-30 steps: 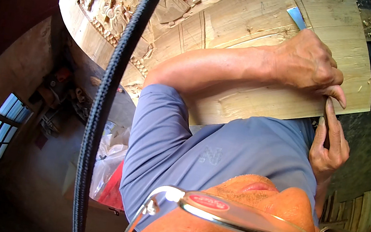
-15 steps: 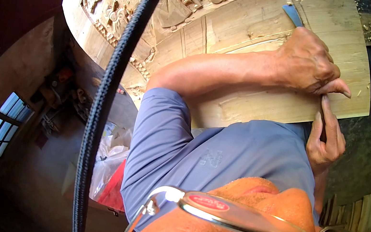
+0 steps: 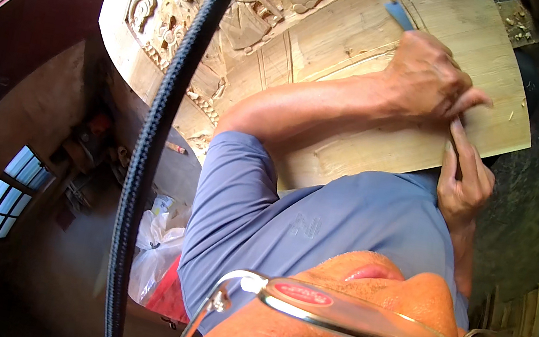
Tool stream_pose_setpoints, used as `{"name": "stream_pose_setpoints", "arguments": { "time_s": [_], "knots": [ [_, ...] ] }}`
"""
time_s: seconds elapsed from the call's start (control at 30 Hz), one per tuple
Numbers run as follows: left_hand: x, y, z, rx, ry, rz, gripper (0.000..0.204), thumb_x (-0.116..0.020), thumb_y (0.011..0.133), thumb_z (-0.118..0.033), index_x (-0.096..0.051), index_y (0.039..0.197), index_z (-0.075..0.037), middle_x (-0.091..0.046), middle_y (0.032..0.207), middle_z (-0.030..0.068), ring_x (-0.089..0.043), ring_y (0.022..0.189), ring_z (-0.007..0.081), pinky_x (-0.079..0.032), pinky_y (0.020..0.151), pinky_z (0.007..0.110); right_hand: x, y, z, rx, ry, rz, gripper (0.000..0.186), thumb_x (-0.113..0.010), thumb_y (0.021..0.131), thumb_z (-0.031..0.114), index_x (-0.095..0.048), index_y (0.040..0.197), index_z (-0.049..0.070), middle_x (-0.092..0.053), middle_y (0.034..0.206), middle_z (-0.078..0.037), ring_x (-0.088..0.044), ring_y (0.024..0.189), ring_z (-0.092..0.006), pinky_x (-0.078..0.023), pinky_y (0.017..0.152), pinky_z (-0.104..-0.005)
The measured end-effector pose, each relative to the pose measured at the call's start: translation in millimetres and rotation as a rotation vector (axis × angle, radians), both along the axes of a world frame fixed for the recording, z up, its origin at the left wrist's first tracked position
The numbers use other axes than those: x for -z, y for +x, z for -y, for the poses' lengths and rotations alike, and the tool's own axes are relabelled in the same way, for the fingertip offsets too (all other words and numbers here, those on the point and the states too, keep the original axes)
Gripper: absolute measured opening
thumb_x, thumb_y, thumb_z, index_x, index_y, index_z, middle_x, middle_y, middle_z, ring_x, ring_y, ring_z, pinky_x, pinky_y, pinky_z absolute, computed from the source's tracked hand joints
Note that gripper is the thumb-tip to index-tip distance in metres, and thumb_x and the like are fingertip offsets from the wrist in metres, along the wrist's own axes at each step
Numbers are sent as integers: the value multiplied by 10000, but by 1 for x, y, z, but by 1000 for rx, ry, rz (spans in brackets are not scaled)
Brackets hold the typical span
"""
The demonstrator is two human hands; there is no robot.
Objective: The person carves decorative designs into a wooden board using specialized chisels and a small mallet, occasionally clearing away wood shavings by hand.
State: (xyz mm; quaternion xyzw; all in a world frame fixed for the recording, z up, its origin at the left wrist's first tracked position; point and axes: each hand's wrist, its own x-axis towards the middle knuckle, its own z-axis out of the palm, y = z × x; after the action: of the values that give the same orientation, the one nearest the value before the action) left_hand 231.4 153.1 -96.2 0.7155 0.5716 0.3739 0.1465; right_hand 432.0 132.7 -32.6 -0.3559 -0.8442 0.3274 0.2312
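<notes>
Over a pale wooden panel (image 3: 508,86), my left hand (image 3: 429,74) is closed in a fist around a slim chisel (image 3: 399,14). Its flat, flared end looks blue and sticks out beyond the knuckles onto the bare wood. The thumb juts out to the right, a little blurred. Just below, by the panel's near edge, my right hand (image 3: 467,186) has its thumb and fingers brought together. A narrow dark strip shows between them, beneath the left fist; whether it belongs to the chisel, I cannot tell. Relief carving (image 3: 237,19) covers the panel's left part.
Wood chips lie on a surface (image 3: 518,24) at the far right. A black braided cable (image 3: 178,76) crosses the view on the left. Behind it are a clear plastic bag (image 3: 156,253) and something red (image 3: 171,298). Wooden slats (image 3: 537,303) stand at the lower right.
The view has shifted slightly. Both hands and the chisel now appear farther left, and the panel's right corner sits higher. Each hand keeps its grip.
</notes>
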Motion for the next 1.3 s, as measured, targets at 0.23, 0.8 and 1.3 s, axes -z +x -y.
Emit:
{"name": "stream_pose_setpoints", "arguments": {
  "time_s": [0.23,0.8,1.3],
  "knots": [
    [-6,-8,-4,54,209,42,454,-797,928,-419,-656,585,-157,-550,500,17,-559,462,208,-433,467,364,9,4,-6,-38,136,42,448,-737,853,-140,-755,1273,13,-600,759,-121,-581,573,-296,-476,550,-413],
    [-5,5,12,466,14,163,475,-695,996,-505,-563,756,-118,-570,698,28,-646,675,250,-524,553,402,-23,41,11,-30,-10,118,479,-730,892,-150,-732,1349,-7,-486,699,-87,-461,527,-210,-422,502,-370],
    [-2,10,12,355,8,120,558,-662,996,-579,-568,673,-134,-595,602,12,-658,583,245,-484,481,384,-37,28,5,-70,38,199,438,-725,871,-169,-745,1291,-46,-582,714,-105,-466,510,-213,-444,491,-360]
  ]
}}
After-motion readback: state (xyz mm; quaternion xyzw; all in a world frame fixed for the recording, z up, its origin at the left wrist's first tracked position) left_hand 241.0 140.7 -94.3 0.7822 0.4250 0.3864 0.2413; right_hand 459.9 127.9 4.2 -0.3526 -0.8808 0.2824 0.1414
